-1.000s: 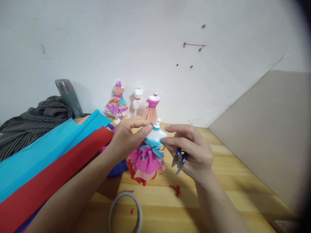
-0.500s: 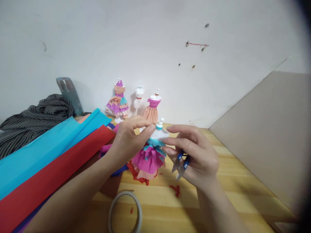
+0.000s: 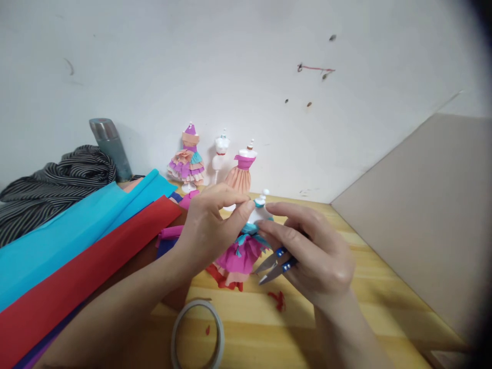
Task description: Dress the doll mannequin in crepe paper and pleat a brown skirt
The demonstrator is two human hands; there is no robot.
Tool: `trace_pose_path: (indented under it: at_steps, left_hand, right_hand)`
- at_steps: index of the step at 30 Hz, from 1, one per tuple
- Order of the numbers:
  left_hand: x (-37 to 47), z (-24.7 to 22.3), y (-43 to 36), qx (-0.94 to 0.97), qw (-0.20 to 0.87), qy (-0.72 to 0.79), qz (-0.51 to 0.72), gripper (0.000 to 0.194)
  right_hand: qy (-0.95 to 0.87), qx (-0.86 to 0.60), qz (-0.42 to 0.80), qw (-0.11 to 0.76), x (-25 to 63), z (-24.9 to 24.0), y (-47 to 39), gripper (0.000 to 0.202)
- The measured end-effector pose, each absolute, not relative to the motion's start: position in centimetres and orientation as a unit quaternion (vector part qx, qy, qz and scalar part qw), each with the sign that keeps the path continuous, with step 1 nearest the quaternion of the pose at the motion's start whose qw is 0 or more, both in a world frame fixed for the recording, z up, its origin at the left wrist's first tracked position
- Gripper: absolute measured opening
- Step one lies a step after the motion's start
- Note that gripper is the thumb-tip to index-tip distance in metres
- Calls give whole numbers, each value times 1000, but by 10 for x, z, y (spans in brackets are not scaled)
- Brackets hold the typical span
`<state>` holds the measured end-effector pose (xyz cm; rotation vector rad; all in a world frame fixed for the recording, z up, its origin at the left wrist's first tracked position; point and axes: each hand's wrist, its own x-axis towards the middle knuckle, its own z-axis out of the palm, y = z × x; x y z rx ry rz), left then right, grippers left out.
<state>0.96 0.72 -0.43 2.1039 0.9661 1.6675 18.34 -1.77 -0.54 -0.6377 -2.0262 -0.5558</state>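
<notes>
A small white dress form (image 3: 258, 214) stands tilted between my hands, wearing a blue top and a ruffled skirt (image 3: 240, 256) of magenta, peach and red paper. My left hand (image 3: 215, 218) pinches thumb and forefinger together at the form's left shoulder; what is between the fingertips is too small to name. On the other side, my right hand (image 3: 321, 248) has its fingers at the form's chest and shoulder. Blue-handled scissors (image 3: 274, 264) are held in that same hand, blades parted and pointing left beside the skirt.
Three dress forms, one in a ruffled dress (image 3: 188, 154), stand by the wall. Blue paper (image 3: 77, 215), red paper (image 3: 96, 261), striped cloth (image 3: 65, 179) and a flask (image 3: 111, 148) lie or stand left. A tape roll (image 3: 177, 335) and red scraps (image 3: 279, 301) are in front.
The dress form has shifted right and tilts more. Both hands have moved slightly right, and the scissors in my right hand have swung so that their blades point left.
</notes>
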Motion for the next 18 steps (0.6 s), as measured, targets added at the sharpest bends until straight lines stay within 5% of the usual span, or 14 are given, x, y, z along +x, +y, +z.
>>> trace_pose_path:
  at_steps: [18]
  left_hand:
    - [1, -3, 12, 760, 162, 325, 538, 20]
  right_hand:
    - [-742, -320, 113, 577, 191, -7, -3, 21]
